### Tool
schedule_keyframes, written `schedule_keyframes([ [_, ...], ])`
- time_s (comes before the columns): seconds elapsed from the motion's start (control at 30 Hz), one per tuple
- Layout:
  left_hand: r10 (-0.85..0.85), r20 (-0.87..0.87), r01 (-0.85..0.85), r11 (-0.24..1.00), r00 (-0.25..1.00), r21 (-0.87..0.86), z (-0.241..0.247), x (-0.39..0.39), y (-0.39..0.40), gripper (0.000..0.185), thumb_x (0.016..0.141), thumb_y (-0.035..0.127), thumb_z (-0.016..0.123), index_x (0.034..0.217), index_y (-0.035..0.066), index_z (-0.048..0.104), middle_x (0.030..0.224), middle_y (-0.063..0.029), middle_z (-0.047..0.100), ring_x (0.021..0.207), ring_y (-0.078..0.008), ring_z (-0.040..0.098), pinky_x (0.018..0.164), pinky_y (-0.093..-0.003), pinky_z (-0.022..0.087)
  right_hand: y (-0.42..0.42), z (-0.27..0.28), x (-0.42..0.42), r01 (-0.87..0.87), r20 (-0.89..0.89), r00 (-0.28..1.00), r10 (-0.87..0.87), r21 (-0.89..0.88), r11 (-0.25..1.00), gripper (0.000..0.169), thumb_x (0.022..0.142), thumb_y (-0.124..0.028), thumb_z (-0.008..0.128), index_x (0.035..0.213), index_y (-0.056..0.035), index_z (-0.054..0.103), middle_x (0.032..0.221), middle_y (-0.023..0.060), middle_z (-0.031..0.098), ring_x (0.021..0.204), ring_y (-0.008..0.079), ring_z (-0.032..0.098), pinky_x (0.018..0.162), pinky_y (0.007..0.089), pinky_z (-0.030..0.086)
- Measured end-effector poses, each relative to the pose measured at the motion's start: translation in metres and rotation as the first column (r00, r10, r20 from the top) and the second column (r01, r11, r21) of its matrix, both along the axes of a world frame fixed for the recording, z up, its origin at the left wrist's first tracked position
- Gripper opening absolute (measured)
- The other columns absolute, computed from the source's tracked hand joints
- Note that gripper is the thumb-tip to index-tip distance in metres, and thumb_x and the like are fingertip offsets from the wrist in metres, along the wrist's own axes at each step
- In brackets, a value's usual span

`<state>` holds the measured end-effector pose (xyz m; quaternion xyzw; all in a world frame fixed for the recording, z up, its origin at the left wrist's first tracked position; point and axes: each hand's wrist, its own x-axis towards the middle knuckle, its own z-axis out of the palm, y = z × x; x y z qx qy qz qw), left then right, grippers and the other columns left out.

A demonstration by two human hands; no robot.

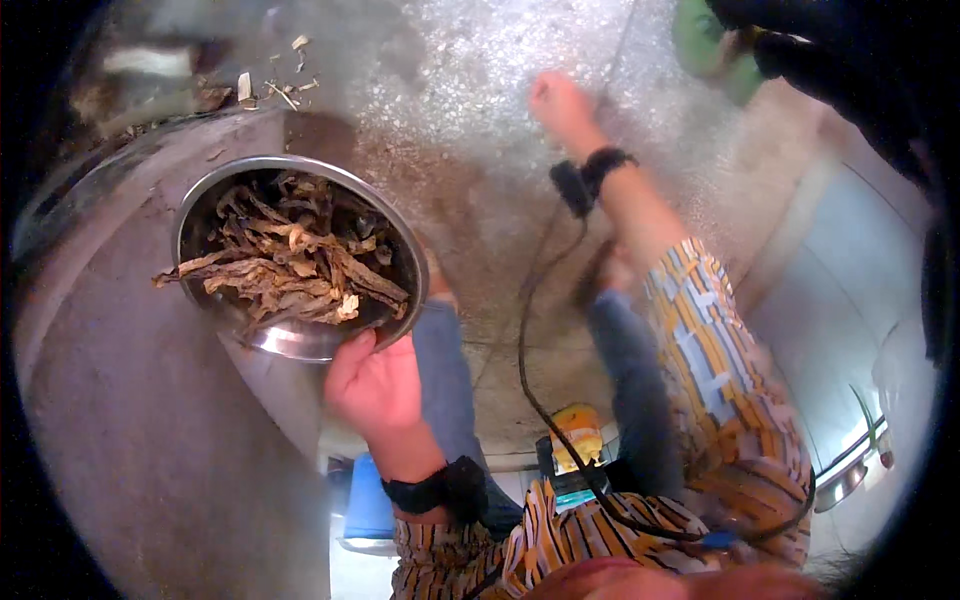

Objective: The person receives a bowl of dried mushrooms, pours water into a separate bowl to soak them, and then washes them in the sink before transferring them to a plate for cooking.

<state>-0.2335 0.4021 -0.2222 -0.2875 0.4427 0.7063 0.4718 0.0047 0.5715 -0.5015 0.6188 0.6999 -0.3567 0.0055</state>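
A round stainless steel bowl [300, 341] hangs tilted over the edge of a grey slab at the left. Brown, shrivelled dried strips [300, 262] fill it, and one piece sticks out past the left rim. My left hand [379, 382] grips the near rim, thumb on the upper side and fingers underneath, partly hidden. Farther off, my right hand [562, 105] reaches out above the speckled floor [465, 82]. Its fingers look curled in, though motion blurs them, and nothing shows in it. Both wrists wear black straps; a small black device [572, 189] sits at the right one.
The smooth grey slab [172, 420] takes up the left side. Wood chips [245, 88] lie beyond it. A black cable [525, 352] loops from the right wrist towards my body. Below are a yellow packet [577, 435] and a blue object [367, 495]. Something green [697, 45] is at upper right.
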Motion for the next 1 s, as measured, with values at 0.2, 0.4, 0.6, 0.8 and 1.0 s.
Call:
schedule_keyframes([
  [0.2, -0.012, 0.015, 0.012, 1.000, 1.000, -0.008, -0.010, 0.003, -0.011, 0.059, 0.065, -0.008, 0.047, 0.122, 0.004, 0.042, 0.123, -0.0116, 0.046, 0.117, -0.0278, 0.039, 0.098, -0.0446, 0.029, -0.058, 0.024, -0.024, -0.133, 0.054, 0.987, 0.148, -0.216, 0.967, 0.014, 0.072, -0.013, 0.051, 0.083, -0.0039, 0.050, 0.086, 0.0157, 0.056, 0.079, 0.0309, 0.056, 0.064, 0.0414, 0.044],
  [0.4, -0.036, 0.012, 0.036, 0.999, 0.999, -0.017, -0.006, 0.007, -0.014, 0.061, 0.064, -0.009, 0.047, 0.123, 0.006, 0.042, 0.124, -0.0111, 0.046, 0.118, -0.0278, 0.038, 0.099, -0.0438, 0.028, -0.082, -0.010, -0.049, -0.049, 0.080, 0.995, 0.064, -0.170, 0.984, 0.017, 0.076, -0.010, 0.046, 0.087, -0.0014, 0.055, 0.090, 0.0201, 0.058, 0.083, 0.0341, 0.056, 0.072, 0.0440, 0.044],
  [0.6, -0.030, -0.006, 0.030, 1.000, 1.000, -0.003, -0.001, 0.015, -0.010, 0.062, 0.063, -0.010, 0.047, 0.123, 0.006, 0.042, 0.124, -0.0109, 0.045, 0.118, -0.0277, 0.038, 0.098, -0.0430, 0.029, -0.077, -0.005, -0.046, -0.171, 0.134, 0.971, 0.198, -0.189, 0.967, 0.020, 0.082, -0.015, 0.042, 0.086, -0.0004, 0.055, 0.084, 0.0180, 0.057, 0.076, 0.0317, 0.055, 0.068, 0.0405, 0.043],
  [0.8, -0.052, 0.048, 0.051, 0.998, 0.997, 0.033, -0.004, 0.024, -0.004, 0.062, 0.062, -0.010, 0.046, 0.123, 0.006, 0.042, 0.124, -0.0111, 0.045, 0.118, -0.0279, 0.038, 0.098, -0.0428, 0.030, -0.063, -0.002, 0.035, 0.246, -0.178, 0.946, -0.271, -0.152, 0.957, 0.021, 0.078, -0.018, 0.043, 0.080, 0.0006, 0.054, 0.069, 0.0173, 0.058, 0.062, 0.0340, 0.056, 0.057, 0.0402, 0.045],
  [1.0, -0.095, 0.015, 0.095, 0.995, 0.995, 0.006, -0.007, 0.028, -0.005, 0.062, 0.063, -0.009, 0.047, 0.123, 0.005, 0.041, 0.125, -0.0117, 0.045, 0.118, -0.0286, 0.038, 0.099, -0.0444, 0.028, -0.023, 0.012, 0.060, 0.522, -0.244, 0.758, -0.605, -0.329, 0.787, 0.026, 0.085, -0.026, 0.043, 0.070, -0.0061, 0.049, 0.062, 0.0063, 0.049, 0.057, 0.0160, 0.049, 0.049, 0.0310, 0.037],
])
